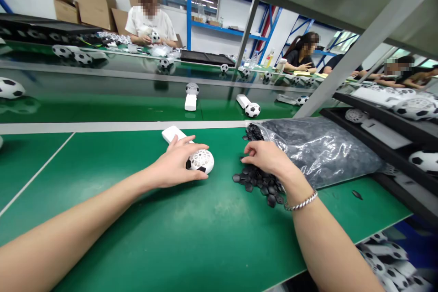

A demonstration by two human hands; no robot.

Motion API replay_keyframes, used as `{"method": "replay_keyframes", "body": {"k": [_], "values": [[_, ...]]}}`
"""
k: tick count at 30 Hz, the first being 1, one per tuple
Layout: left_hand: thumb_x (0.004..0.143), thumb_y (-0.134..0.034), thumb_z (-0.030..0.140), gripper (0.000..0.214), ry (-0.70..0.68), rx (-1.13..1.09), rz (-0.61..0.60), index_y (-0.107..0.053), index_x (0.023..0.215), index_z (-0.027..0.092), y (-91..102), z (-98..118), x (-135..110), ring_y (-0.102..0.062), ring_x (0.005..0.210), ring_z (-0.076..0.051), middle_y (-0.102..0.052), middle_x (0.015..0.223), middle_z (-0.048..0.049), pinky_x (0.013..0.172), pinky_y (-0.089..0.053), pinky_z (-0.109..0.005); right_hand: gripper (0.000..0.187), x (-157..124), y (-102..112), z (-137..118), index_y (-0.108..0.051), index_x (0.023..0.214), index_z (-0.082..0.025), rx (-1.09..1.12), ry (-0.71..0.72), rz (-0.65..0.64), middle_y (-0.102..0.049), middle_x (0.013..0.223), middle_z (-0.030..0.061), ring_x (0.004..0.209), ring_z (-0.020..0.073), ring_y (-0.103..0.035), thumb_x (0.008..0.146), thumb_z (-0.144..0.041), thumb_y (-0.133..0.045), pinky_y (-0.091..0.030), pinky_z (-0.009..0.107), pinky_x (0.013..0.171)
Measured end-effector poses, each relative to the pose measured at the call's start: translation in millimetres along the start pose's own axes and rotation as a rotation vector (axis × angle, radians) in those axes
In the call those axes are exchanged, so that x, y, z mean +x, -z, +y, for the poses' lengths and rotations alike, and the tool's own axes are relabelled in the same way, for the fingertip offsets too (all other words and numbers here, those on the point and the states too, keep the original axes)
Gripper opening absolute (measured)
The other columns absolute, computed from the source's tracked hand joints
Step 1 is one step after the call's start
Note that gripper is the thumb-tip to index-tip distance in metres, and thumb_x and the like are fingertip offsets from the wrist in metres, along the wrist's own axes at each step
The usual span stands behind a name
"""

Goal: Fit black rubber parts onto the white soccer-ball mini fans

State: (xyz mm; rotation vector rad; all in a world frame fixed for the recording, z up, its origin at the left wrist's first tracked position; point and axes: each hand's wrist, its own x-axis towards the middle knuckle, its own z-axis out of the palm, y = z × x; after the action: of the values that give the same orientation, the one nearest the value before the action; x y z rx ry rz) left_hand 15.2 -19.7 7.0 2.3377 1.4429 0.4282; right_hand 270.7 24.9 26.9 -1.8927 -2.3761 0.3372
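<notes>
My left hand (178, 162) is closed round the ball-shaped head of a white handheld fan (202, 160), its thumb and fingers on the sides. The fan lies on the green worktop with its white handle (173, 134) pointing away to the left. Its head has a white grille and a few black patches, like a football. Over a pile of small black pentagon pieces (255, 180), my right hand (262, 155) pinches with thumb and forefinger. A black pentagon piece (242, 159) shows at those fingertips, partly hidden.
A clear plastic bag (321, 146) of black pieces lies right of the pile. Black trays (379, 132) of fan parts stand at the right. Beyond the pale strip, a green conveyor (137, 105) carries several fans. Across it, a person (152, 23) holds a football-patterned piece.
</notes>
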Motion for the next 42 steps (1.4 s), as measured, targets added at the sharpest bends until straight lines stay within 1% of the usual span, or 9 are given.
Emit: {"method": "replay_keyframes", "body": {"k": [5, 11, 14, 18, 24, 30, 37, 40, 42], "values": [[0.070, -0.057, 0.050, 0.065, 0.108, -0.128, 0.003, -0.038, 0.126, 0.024, -3.4, 15.2, -5.6, 0.000, 0.132, -0.033, -0.039, 0.134, -0.0059, 0.102, -0.018, -0.056, 0.008, 2.2, -12.7, -9.1, -0.063, 0.076, -0.022, -0.011, 0.028, -0.047, -0.065, 0.078, 0.0016, 0.070, 0.0153, -0.058, 0.068, -0.021, -0.065, -0.039, 0.023, 0.058], [0.068, -0.060, 0.027, 0.057, -0.064, -0.254, -0.100, -0.041, 0.122, 0.024, 0.2, 5.1, -3.6, -0.006, 0.133, -0.027, -0.024, 0.141, -0.0070, 0.106, -0.021, -0.045, 0.006, 6.1, -18.0, -4.0, -0.058, 0.065, -0.020, 0.036, 0.086, -0.083, -0.062, 0.070, 0.0013, 0.065, 0.0147, -0.056, 0.070, -0.019, -0.062, -0.038, 0.024, 0.057], [0.066, -0.058, 0.021, 0.059, -0.135, -0.281, -0.128, -0.040, 0.122, 0.026, 4.2, -1.8, -2.8, -0.007, 0.133, -0.025, -0.022, 0.142, -0.0050, 0.107, -0.018, -0.044, 0.005, 6.9, -18.1, 0.3, -0.056, 0.071, -0.021, 0.070, 0.099, -0.091, -0.062, 0.069, -0.0004, 0.063, 0.0135, -0.056, 0.071, -0.017, -0.060, -0.039, 0.023, 0.056], [0.066, -0.058, 0.020, 0.059, -0.152, -0.288, -0.113, -0.040, 0.122, 0.026, 4.4, -2.9, -3.2, -0.005, 0.134, -0.024, -0.024, 0.142, -0.0036, 0.108, -0.017, -0.042, 0.013, 4.6, -12.4, 7.9, -0.056, 0.083, -0.021, 0.143, 0.113, -0.112, -0.063, 0.076, 0.0003, 0.068, 0.0140, -0.058, 0.071, -0.020, -0.062, -0.042, 0.023, 0.058], [0.067, -0.056, 0.020, 0.059, -0.134, -0.282, -0.130, -0.039, 0.123, 0.028, 3.4, -1.4, -4.1, -0.005, 0.134, -0.024, -0.024, 0.142, -0.0017, 0.108, -0.017, -0.043, 0.010, -0.2, -4.3, 9.4, -0.059, 0.075, -0.021, 0.148, 0.116, -0.240, -0.064, 0.071, -0.0002, 0.064, 0.0148, -0.057, 0.067, -0.021, -0.064, -0.041, 0.024, 0.055], [0.068, -0.055, 0.020, 0.058, -0.125, -0.292, -0.110, -0.039, 0.123, 0.026, 2.5, -1.6, -6.1, -0.005, 0.134, -0.024, -0.026, 0.141, -0.0026, 0.108, -0.016, -0.045, 0.005, -1.1, -5.9, -1.7, -0.059, 0.069, -0.020, 0.151, 0.133, -0.262, -0.062, 0.064, -0.0009, 0.058, 0.0129, -0.055, 0.069, -0.015, -0.060, -0.038, 0.023, 0.050], [0.062, -0.053, 0.014, 0.060, -0.177, -0.318, -0.124, -0.042, 0.120, 0.026, 3.1, -3.4, -3.1, -0.006, 0.134, -0.023, -0.025, 0.141, -0.0022, 0.108, -0.015, -0.042, 0.010, -7.0, -6.4, -19.9, -0.060, 0.082, -0.021, 0.374, 0.376, -0.050, -0.061, 0.076, -0.0014, 0.071, 0.0130, -0.055, 0.079, -0.020, -0.051, -0.043, 0.026, 0.067], [0.061, -0.053, 0.012, 0.061, -0.193, -0.329, -0.131, -0.042, 0.119, 0.026, 3.4, -4.3, -1.3, -0.006, 0.134, -0.022, -0.030, 0.139, -0.0023, 0.108, -0.015, -0.043, 0.022, -12.7, -7.7, -29.9, -0.057, 0.101, -0.023, 0.517, 0.432, -0.124, -0.059, 0.086, 0.0009, 0.070, 0.0117, -0.056, 0.083, -0.021, -0.047, -0.047, 0.026, 0.064], [0.060, -0.053, 0.012, 0.061, -0.200, -0.332, -0.130, -0.043, 0.119, 0.026, 3.4, -5.0, -0.7, -0.006, 0.134, -0.022, -0.032, 0.137, -0.0019, 0.108, -0.015, -0.043, 0.022, -16.0, -8.8, -34.9, -0.058, 0.101, -0.024, 0.560, 0.482, -0.173, -0.056, 0.092, 0.0022, 0.065, 0.0101, -0.056, 0.084, -0.021, -0.044, -0.049, 0.025, 0.060]]}}
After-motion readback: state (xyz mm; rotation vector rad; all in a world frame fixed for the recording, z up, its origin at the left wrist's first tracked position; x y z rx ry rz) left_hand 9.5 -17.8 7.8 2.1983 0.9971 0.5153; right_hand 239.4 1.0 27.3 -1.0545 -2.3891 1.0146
